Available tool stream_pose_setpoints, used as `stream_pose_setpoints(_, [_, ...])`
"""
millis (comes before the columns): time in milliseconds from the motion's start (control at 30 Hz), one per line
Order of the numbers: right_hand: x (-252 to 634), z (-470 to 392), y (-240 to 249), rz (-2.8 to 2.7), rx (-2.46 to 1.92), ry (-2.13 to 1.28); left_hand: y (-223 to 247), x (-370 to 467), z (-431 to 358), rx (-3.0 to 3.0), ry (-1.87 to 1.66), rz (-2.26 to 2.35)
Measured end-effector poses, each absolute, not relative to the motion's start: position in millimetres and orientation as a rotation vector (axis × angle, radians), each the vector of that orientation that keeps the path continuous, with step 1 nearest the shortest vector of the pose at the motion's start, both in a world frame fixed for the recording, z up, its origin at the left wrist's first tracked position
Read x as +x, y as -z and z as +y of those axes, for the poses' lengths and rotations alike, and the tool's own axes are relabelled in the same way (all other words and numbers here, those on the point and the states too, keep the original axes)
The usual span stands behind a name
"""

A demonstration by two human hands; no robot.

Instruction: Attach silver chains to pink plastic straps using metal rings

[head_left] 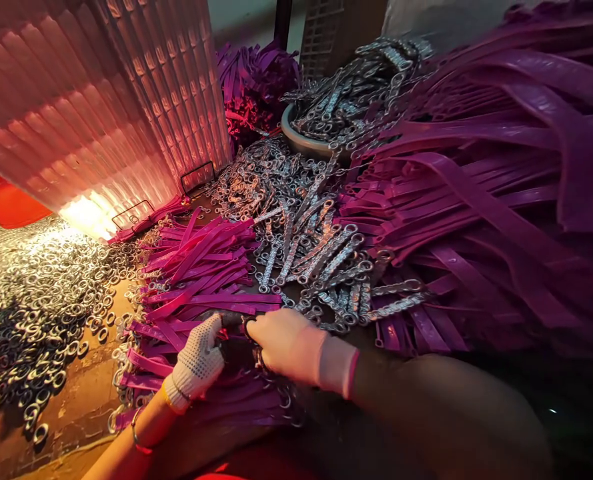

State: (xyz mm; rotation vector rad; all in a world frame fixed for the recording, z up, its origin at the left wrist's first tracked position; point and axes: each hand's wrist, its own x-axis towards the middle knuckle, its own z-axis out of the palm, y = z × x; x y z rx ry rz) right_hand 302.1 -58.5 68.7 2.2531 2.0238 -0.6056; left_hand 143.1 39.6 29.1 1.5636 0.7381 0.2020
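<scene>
My left hand (197, 362), in a white dotted glove, is closed with its fingertips pinched together. Just to its right is my right hand (286, 345), in a pale glove with a pink cuff, its fingers curled round something. A small dark piece shows between the two hands, too dim to name. Both hands are over a heap of pink-purple straps (196, 267), many with metal rings at their ends. Right beyond my right hand lie short metal chain pieces (333, 257) with a ring at each end.
Loose metal rings (36, 300) cover the left side. A pale ribbed panel (76, 100) stands behind them, beside a red object (13, 203). A basin (301, 141) heaped with chains is at the back. Long purple straps (476, 167) pile high on the right.
</scene>
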Motion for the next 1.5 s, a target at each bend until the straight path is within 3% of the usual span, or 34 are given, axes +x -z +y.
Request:
stream_pose_setpoints(167, [363.6,-32.6,-56.0,2.083,2.247,0.173,-38.7,144.5,47.1,0.942,-0.325,0.898])
stream_pose_setpoints(300, [387.8,-21.8,-23.0,2.177,2.107,0.030,-51.1,148.7,54.7,0.415,-0.289,0.882])
stream_pose_setpoints(433, [387.2,-25.7,-17.2,2.156,2.138,0.054,-58.4,149.3,54.9,0.329,-0.180,0.739])
stream_pose_setpoints(567, [373.6,-40.1,-30.3,2.175,2.505,0.171,-51.7,151.0,52.7,0.397,-0.155,0.656])
stream_pose_setpoints(633, [361.3,-48.7,-35.2,2.290,2.748,0.449,-48.9,154.3,50.2,0.488,-0.211,0.666])
stream_pose_setpoints(733, [338.0,-57.7,-39.5,2.458,2.936,1.167,-50.6,161.4,43.3,0.704,-0.339,0.752])
stream_pose_setpoints(867, [310.4,-58.2,-44.2,2.383,2.760,2.213,-55.7,169.3,34.0,0.917,-0.453,0.746])
stream_pose_setpoints(933, [302.8,-57.1,-46.3,2.258,2.764,2.455,-55.3,170.7,31.4,0.957,-0.500,0.739])
stream_pose_setpoints(1133, [301.1,-62.5,-48.0,2.122,3.205,2.076,-49.3,166.6,26.7,1.091,-0.456,0.758])
stream_pose_setpoints(1233, [307.8,-65.9,-47.7,2.247,3.104,1.947,-49.9,163.1,27.7,1.076,-0.433,0.796])
stream_pose_setpoints(1400, [320.3,-65.7,-47.1,2.739,2.841,1.271,-54.4,159.8,34.7,0.961,-0.324,0.792])
stream_pose_setpoints(1500, [316.5,-65.2,-43.6,2.983,2.523,1.039,-53.4,160.0,34.5,1.053,-0.290,0.743])
